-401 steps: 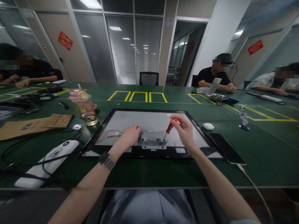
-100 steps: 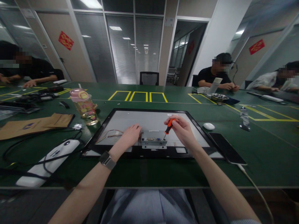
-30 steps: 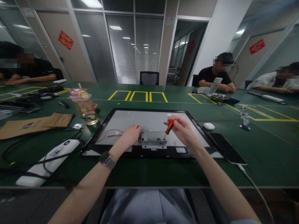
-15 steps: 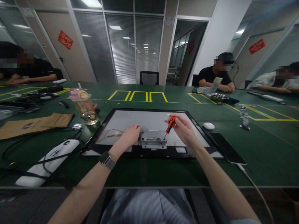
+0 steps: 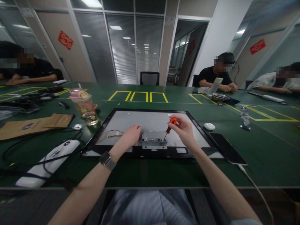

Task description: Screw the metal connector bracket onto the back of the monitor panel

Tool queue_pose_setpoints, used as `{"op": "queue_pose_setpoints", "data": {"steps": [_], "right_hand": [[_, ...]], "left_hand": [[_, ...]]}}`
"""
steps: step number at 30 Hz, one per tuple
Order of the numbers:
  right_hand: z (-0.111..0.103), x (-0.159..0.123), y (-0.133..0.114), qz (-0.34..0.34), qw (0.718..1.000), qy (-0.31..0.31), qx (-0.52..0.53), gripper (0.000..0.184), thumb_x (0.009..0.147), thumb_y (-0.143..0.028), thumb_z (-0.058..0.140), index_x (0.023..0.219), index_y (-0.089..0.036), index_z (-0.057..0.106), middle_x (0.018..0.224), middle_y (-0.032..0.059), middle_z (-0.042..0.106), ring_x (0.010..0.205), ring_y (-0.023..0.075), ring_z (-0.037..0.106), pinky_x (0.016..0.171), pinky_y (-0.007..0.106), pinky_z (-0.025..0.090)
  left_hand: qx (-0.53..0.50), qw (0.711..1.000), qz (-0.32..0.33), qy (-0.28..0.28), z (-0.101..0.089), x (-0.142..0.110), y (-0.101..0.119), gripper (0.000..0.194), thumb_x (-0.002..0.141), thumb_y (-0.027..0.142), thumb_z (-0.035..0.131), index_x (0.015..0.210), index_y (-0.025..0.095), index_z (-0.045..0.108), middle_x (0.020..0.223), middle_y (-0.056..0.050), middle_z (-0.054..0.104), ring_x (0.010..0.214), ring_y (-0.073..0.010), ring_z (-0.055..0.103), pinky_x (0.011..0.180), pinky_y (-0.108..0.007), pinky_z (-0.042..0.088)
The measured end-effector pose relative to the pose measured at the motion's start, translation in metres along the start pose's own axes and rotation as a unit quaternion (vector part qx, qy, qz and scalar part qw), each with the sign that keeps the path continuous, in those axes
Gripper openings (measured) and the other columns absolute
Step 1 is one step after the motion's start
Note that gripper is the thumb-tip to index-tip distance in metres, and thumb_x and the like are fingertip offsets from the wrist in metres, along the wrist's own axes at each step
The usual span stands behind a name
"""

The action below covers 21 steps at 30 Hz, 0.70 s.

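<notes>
Screwdriver (image 5: 172, 124): held mid-frame, just right of centre, handle clamped between thumb and fingers of the right hand (image 5: 185, 128). Long axis tilted, handle to the upper right, shaft running down-left to the right end of the metal box (image 5: 152, 144). Tip seated in a screw or not: cannot be told at this scale. Box sits down-left of the right-hand fingers, long axis left-right across the frame, on the lower middle of the grey-backed panel (image 5: 140, 118).

Left hand (image 5: 131, 136) is laid at the box's left end, fingers close together; pinched on it or merely resting cannot be told, fingertips partly hidden. Tool end is nearer the right hand.

Count: screwdriver one, box one (two connectors made out on its front), panel one. Right of panel: phone (image 5: 227, 148) one, white mouse (image 5: 209, 126) one. Left of panel: pink-lidded cup (image 5: 84, 107) one, white device (image 5: 49, 162) one.
</notes>
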State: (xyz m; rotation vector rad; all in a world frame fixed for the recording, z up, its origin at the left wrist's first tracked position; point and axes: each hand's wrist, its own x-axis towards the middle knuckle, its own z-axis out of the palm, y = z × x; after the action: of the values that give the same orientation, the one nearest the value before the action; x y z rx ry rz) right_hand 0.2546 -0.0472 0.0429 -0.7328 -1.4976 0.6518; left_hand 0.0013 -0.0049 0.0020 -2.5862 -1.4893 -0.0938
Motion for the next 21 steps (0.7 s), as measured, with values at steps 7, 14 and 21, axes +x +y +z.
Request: {"op": "queue_pose_setpoints", "data": {"steps": [7,14,21], "right_hand": [[-0.0016,-0.0012,-0.0027,0.015,0.999,-0.034,0.012,0.029,0.093,-0.034,0.054,0.120,-0.029,0.063,0.104,0.0042,0.066,0.096,0.0203,0.064,0.091,0.043,0.050],[0.0010,-0.0012,-0.0054,-0.017,1.000,0.020,-0.015,0.012,0.081,-0.029,0.070,0.093,-0.029,0.070,0.092,0.0020,0.056,0.085,0.0179,0.056,0.078,0.033,0.051],[0.0004,0.0003,-0.0037,0.043,0.991,-0.026,0.121,0.020,0.091,-0.038,0.058,0.106,-0.028,0.068,0.093,0.0033,0.065,0.089,0.0199,0.061,0.087,0.040,0.049]], "left_hand": [[-0.007,1.000,0.000,-0.004,0.0018,0.0010,-0.0013,0.032,0.091,0.012,0.041,0.120,0.014,0.055,0.120,-0.015,0.058,0.106,-0.0244,0.058,0.091,-0.037,0.045],[-0.019,1.000,-0.003,-0.007,-0.0048,-0.0019,0.0015,0.034,0.090,0.011,0.040,0.121,0.015,0.054,0.121,-0.015,0.057,0.108,-0.0254,0.057,0.092,-0.039,0.045],[-0.008,1.000,-0.002,-0.006,-0.0007,-0.0002,-0.0003,0.035,0.090,0.010,0.040,0.122,0.015,0.054,0.121,-0.015,0.057,0.108,-0.0252,0.058,0.091,-0.038,0.045]]}}
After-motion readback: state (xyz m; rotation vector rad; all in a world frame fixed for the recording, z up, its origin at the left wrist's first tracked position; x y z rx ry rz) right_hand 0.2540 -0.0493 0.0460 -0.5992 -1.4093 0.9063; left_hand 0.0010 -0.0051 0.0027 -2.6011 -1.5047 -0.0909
